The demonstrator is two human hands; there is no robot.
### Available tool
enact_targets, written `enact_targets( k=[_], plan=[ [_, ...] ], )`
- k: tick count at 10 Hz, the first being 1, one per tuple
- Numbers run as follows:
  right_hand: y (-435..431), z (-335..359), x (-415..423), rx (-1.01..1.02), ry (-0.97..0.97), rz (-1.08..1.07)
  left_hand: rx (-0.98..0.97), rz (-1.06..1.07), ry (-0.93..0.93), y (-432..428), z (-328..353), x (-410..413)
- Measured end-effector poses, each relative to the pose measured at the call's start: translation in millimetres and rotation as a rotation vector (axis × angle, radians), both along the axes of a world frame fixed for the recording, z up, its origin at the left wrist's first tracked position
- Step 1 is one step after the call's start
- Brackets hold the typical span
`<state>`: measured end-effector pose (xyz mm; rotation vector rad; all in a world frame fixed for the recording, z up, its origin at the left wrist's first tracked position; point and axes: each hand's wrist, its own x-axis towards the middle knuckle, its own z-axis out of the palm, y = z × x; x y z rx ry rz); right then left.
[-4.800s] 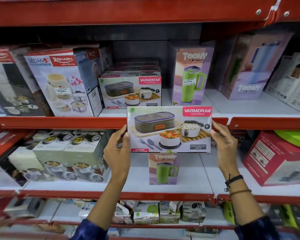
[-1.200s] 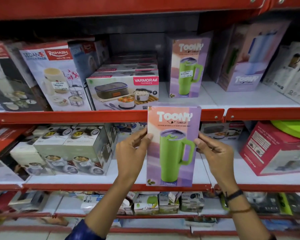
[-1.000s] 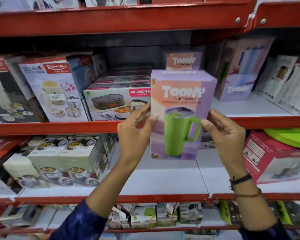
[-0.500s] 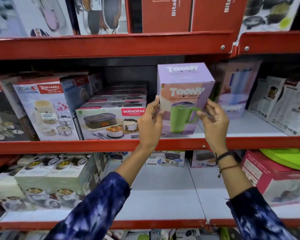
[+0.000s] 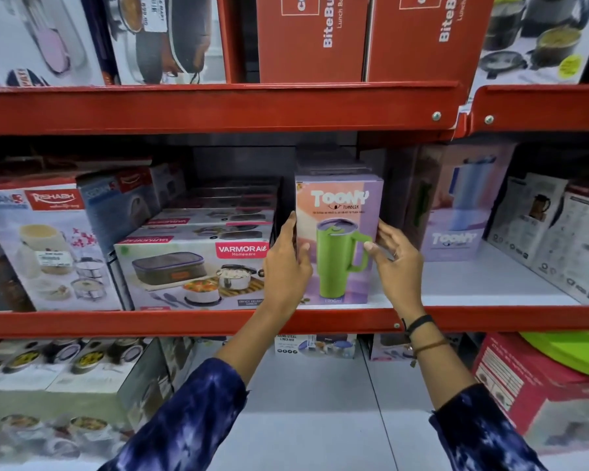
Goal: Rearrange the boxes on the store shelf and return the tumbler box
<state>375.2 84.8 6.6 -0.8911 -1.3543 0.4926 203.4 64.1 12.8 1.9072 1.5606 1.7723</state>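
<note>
The tall pink-and-lilac cardboard tumbler box (image 5: 339, 243), printed with a green handled mug, stood upright on the white middle shelf (image 5: 490, 283) of the red metal rack, at its front edge. Both arms, in dark blue mottled sleeves, reached up and forward from below the shelf's red lip.

The left hand (image 5: 286, 266) was raised with the wrist bent back, its palm against the box's left front corner and its fingers running up the left edge, the thumb lying across the printed face. The right hand (image 5: 397, 258) sat at the box's right edge with fingers spread and slightly curled; its thumb tip touched the front near the mug's handle, though whether the other fingers pressed the side could not be told. Between them the two hands bracketed the box rather than closing round it.

Just left of the box lay a flat white lunch-set carton (image 5: 191, 273) with a pink label. To the right, apart from it, stood a lilac box (image 5: 463, 205) showing a blue tumbler.
</note>
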Motion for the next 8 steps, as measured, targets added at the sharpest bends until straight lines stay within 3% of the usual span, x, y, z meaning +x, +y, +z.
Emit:
enact_targets(
  k=[4,6,8],
  plan=[
    [-7.2,-8.5,-7.8,0.021,-0.063,-0.132,-0.018,-0.048,0.077,-4.8,-6.5,-5.1],
    [-36.6,19.5,-29.4,0.310,-0.243,-0.281,0.281,-0.101,0.228,-28.9,6.8,-19.5],
    [-60.4,112.0,-67.0,0.603,-0.236,-0.264,0.677,-0.039,0.368,-45.6,89.6,-53.1]
  ],
)
